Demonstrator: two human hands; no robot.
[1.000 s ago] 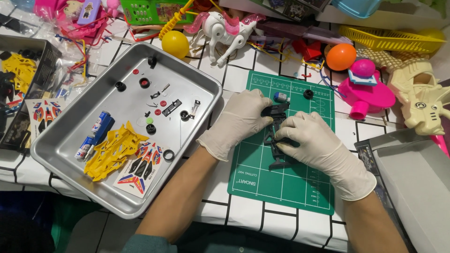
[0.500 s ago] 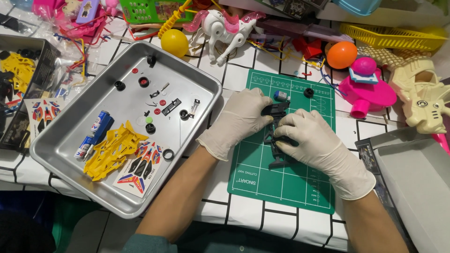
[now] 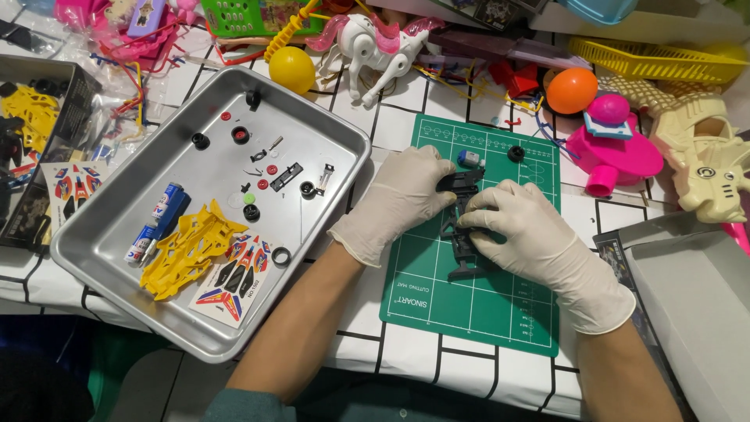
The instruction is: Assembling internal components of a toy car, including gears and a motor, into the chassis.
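**Black toy-car chassis held on the green mat**

The black plastic toy-car chassis [image 3: 462, 227] lies lengthwise on the green cutting mat [image 3: 476, 312], beside the shallow metal tray [image 3: 101, 242]. The left hand [image 3: 402, 199], in a white glove, pinches its upper end; the right hand [image 3: 527, 238], also gloved, closes over its middle, fingertips pressed to the frame. The frame looks light, stiff and thin-ribbed, so it would likely snap if twisted; gripping the solid side rails seems safest. A small black wheel [image 3: 516, 153] sits apart near the mat's top edge. Compared with half a second ago, both hands keep nearly the same grip, and the yellow plastic body shell [image 3: 187, 250] in the tray has not moved.
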